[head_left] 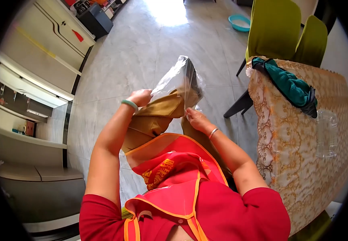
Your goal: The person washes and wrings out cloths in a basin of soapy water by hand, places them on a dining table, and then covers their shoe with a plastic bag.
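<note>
A clear plastic bag (170, 78) is stretched out in front of my bent leg in brown trousers (160, 108). My left hand (141, 97), with a pale green bangle at the wrist, pinches the bag's left edge. On the other side, my right hand (198, 119), wearing a silver bracelet, grips the lower right edge. The bag's far end rises to a crumpled point. Inside or behind the film is a dark and brown shape, perhaps my foot; the plastic's glare hides which. A red apron (170, 164) with orange trim covers my lap.
To the right stands a table with a patterned cloth (286, 152), bearing a teal cloth item (288, 82) and a clear plastic tray (326, 134). Green chairs (272, 30) stand behind it. A turquoise basin (239, 23) sits on the grey tiled floor (129, 52). Cabinets (41, 193) line the left.
</note>
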Tool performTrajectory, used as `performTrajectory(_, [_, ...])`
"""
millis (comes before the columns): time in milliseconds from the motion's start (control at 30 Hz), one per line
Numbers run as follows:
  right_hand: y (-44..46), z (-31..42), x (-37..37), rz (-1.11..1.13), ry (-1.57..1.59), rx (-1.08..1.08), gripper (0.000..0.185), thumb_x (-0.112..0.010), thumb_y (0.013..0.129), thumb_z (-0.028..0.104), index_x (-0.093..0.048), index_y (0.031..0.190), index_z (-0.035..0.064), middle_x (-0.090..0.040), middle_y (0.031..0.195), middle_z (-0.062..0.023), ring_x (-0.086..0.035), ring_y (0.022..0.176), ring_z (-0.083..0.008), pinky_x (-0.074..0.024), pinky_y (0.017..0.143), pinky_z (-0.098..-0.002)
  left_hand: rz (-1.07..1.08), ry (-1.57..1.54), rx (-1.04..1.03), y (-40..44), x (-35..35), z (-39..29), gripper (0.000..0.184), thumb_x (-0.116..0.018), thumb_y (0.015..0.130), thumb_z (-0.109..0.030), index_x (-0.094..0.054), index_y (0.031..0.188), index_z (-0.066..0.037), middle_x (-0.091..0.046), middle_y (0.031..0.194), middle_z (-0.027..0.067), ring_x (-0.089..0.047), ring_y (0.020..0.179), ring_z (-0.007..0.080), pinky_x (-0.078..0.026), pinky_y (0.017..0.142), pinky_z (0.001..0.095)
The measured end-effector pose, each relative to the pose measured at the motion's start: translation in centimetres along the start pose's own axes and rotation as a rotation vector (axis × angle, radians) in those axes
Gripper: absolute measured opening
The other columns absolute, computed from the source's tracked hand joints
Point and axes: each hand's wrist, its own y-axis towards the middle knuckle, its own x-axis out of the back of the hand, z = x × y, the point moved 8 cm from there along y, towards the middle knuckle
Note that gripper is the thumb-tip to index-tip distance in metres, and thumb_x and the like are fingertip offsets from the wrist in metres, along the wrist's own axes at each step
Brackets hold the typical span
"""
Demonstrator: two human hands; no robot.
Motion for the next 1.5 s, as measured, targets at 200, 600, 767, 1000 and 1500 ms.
performTrajectory(200, [-0.4, 6.6, 3.3, -0.033, 0.068, 0.13, 0.015, -0.043, 0.083, 0.01, -0.049, 0.096, 0.0043, -0.056, 0.082, -0.0227, -0.055, 0.081, -0.0402, -0.0435, 0.069, -0.0445, -0.099, 0.157, -0.239, -6.0, 5.4, -5.2, 0.029, -0.045, 0.086, -0.029, -0.054, 0.099, -0.005, -0.057, 0.102, 0.0151, -0.053, 0.096, 0.0304, -0.043, 0.079, 0.0407])
performTrajectory(600, [-3.8, 7.5, 2.1, 0.179, -0.118, 0.133, 0.015, -0.043, 0.084, 0.016, -0.049, 0.091, 0.0034, -0.059, 0.08, -0.0212, -0.057, 0.077, -0.0391, -0.0455, 0.064, -0.0447, -0.615, -0.489, -0.259, -1.6, 4.8, -6.5, 0.048, -0.062, 0.079, -0.029, -0.045, 0.112, 0.001, -0.047, 0.109, 0.0209, -0.048, 0.103, 0.0338, -0.038, 0.09, 0.0357])
performTrajectory(767, [-4.1, 7.2, 2.0, 0.164, -0.08, 0.188, 0.015, -0.045, 0.084, 0.016, -0.05, 0.092, 0.0052, -0.058, 0.08, -0.0201, -0.056, 0.076, -0.038, -0.0459, 0.064, -0.044, -0.238, -0.332, -0.136, 1.4, -2.4, -2.4, 0.076, -0.067, 0.07, -0.043, -0.036, 0.126, -0.002, -0.048, 0.114, 0.0231, -0.047, 0.107, 0.0349, -0.037, 0.091, 0.0372])
performTrajectory(1000, [-2.3, 9.3, 4.8, 0.186, -0.458, 0.162, 0.015, -0.049, 0.08, 0.016, -0.054, 0.091, 0.0082, -0.053, 0.103, -0.0152, -0.057, 0.083, -0.0329, -0.0476, 0.068, -0.0404, -0.029, 0.088, -0.076, -2.3, 0.5, -4.6, 0.02, -0.055, 0.079, -0.022, -0.062, 0.085, -0.004, -0.058, 0.095, 0.016, -0.057, 0.091, 0.0281, -0.047, 0.073, 0.0382])
performTrajectory(1500, [-0.8, 8.8, 2.7, 0.083, -0.265, 0.268, 0.014, -0.053, 0.072, 0.009, -0.058, 0.084, 0.0027, -0.052, 0.1, -0.0186, -0.055, 0.088, -0.0324, -0.0455, 0.072, -0.0392, 0.181, -0.991, -0.504, 1.7, -0.9, -15.1, 0.02, -0.048, 0.089, -0.023, -0.057, 0.09, -0.005, -0.056, 0.087, 0.0059, -0.05, 0.083, 0.0143, -0.04, 0.08, 0.0306])
